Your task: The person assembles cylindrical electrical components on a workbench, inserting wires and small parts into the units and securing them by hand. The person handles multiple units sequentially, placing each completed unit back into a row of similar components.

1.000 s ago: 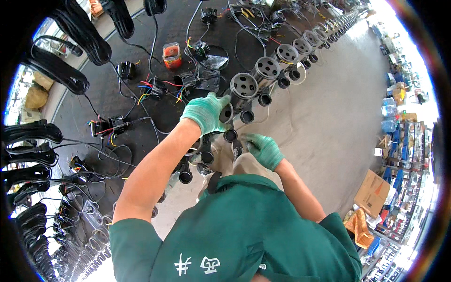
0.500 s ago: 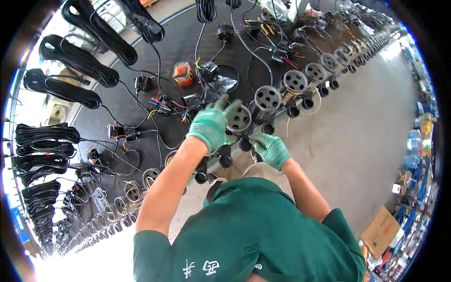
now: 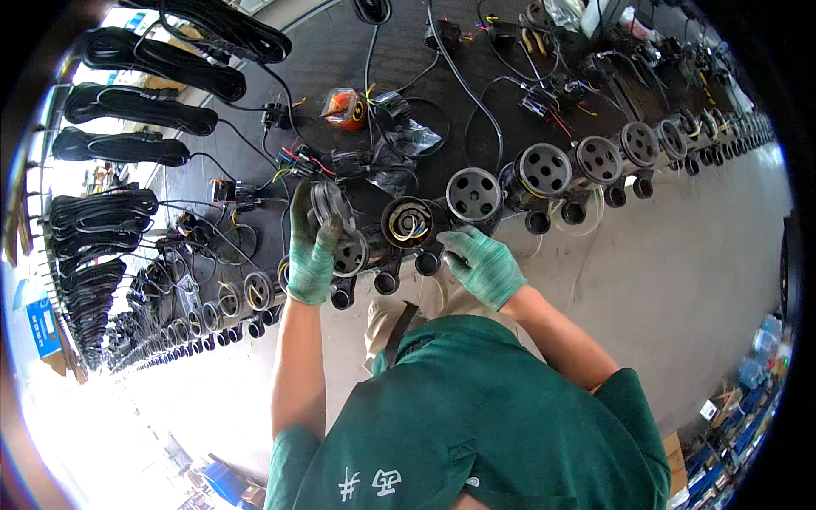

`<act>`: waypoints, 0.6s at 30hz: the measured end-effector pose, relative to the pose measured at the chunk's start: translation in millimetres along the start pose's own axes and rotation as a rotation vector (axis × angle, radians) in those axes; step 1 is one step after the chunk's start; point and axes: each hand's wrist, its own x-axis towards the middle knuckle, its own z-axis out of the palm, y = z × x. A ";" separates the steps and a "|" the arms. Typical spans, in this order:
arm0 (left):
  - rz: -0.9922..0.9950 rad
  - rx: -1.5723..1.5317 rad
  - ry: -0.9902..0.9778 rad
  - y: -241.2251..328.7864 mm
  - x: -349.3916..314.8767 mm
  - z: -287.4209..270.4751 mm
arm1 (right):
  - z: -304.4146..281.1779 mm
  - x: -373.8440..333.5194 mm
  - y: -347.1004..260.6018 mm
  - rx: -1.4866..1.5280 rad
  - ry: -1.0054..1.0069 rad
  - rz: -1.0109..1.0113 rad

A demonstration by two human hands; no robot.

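My left hand [image 3: 311, 263], in a green glove, grips a grey round cap [image 3: 330, 206] with holes, tilted on edge between thumb and fingers. It is held above another capped cylinder [image 3: 349, 255] in the row. To the right stands an uncapped black cylinder [image 3: 409, 223], with coiled yellow and white wires showing inside. My right hand [image 3: 488, 267], also gloved, is beside that cylinder, fingers partly bent and thumb apart. Its fingertips are close to a short black side tube [image 3: 427, 263]; whether they touch it I cannot tell. A capped cylinder [image 3: 473, 195] stands just beyond that hand.
More capped cylinders [image 3: 544, 170] line the edge of the dark table [image 3: 476, 76] on both sides. Behind them lie wired black connectors [image 3: 299, 161], an orange-and-clear container [image 3: 344, 109] and crumpled plastic film [image 3: 416, 136]. Bundled black cables [image 3: 127, 149] hang at the far left.
The cap has come off the cylinder, and my left hand has carried it left. The wires inside now show. My right hand has stayed beside the cylinder. The whole view has shifted.
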 end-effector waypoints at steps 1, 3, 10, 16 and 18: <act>-0.010 0.005 0.046 -0.9 -5.1 2.1 | 1.6 5.0 -6.0 -0.029 0.049 -0.059; 0.012 0.016 -0.019 0.4 -13.9 7.0 | 4.6 15.6 -17.2 -0.086 0.045 -0.126; -0.003 0.068 -0.103 -8.8 -9.6 -7.7 | 26.3 66.2 -34.5 -0.545 -0.410 -0.192; 0.023 -0.068 -0.088 -10.0 -12.2 -17.9 | 34.0 84.4 -60.7 -0.696 -0.585 -0.166; 0.085 -0.167 -0.038 -11.1 -21.3 -20.9 | 36.9 93.1 -62.1 -0.679 -0.667 -0.116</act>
